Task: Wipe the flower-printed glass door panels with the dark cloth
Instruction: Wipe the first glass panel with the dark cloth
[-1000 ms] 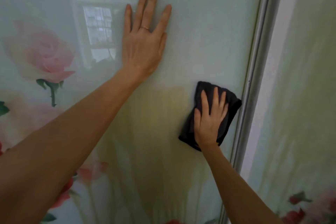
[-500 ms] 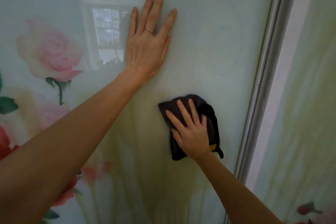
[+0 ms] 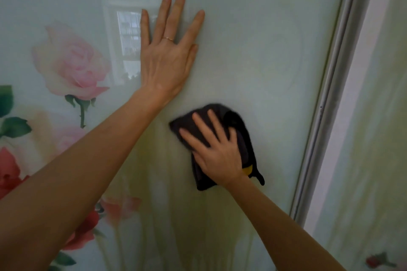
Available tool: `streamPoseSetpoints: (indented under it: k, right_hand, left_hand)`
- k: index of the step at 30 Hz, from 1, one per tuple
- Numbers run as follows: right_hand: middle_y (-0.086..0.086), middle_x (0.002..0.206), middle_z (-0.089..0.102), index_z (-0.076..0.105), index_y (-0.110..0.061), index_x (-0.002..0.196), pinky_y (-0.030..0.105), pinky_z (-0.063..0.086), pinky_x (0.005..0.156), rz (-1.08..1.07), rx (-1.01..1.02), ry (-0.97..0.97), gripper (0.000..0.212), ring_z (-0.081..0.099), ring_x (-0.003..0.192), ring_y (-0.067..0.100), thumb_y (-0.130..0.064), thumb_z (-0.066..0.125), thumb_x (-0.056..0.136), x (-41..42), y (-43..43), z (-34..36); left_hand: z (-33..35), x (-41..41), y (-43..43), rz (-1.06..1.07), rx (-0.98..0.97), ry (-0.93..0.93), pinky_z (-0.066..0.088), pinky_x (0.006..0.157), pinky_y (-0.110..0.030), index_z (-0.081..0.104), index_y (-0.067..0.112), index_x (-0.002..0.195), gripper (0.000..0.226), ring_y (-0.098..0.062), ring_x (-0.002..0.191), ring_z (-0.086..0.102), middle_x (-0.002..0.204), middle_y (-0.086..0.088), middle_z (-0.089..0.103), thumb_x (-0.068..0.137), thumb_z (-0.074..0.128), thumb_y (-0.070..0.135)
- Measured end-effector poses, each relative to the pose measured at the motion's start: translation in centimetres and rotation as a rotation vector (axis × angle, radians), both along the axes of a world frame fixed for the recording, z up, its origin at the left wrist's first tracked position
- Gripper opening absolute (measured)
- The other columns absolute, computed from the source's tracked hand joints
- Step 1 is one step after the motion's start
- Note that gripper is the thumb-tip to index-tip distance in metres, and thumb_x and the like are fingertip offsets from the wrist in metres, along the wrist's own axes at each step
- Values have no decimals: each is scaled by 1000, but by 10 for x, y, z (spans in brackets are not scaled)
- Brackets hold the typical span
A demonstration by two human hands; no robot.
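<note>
The flower-printed glass door panel fills most of the view, pale green with pink and red roses at the left. My left hand lies flat on the glass with fingers straight and spread, a ring on one finger. Below and to its right, my right hand presses the dark cloth against the glass with fingers straight and spread. The cloth is bunched, with a small yellow tag showing beside my wrist.
A silver metal frame runs up the right edge of this panel. Beyond it is a second flower-printed panel with a small red rose near the bottom. A window is reflected in the glass beside my left hand.
My right hand has slid the cloth leftwards from beside the metal frame to under my left hand. My left hand has stayed flat on the glass.
</note>
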State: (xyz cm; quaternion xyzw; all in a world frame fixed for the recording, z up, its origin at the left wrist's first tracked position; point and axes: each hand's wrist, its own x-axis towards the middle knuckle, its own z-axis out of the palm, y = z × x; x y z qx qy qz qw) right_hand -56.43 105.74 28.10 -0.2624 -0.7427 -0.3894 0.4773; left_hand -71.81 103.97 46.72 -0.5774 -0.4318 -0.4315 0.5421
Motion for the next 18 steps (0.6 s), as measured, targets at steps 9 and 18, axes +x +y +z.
streamPoseSetpoints:
  k: [9,18]
  right_hand:
    - [2,161,35,55,-38,145,47,39,96,43,28,-111,49,30,151,25,-27,61,97,0,-2,32]
    - [6,158,42,55,-34,145,54,37,101,43,49,62,51,33,150,32,-20,61,97,-41,-12,55]
  left_hand:
    - [3,-35,-16,47,-29,-57,4,120,-58,30,26,158,52,-36,153,18,164,-16,22,107,38,31]
    - [4,-59,-25,90,-50,-64,0,122,-54,29,25,159,51,-35,153,15,165,-17,19,108,35,30]
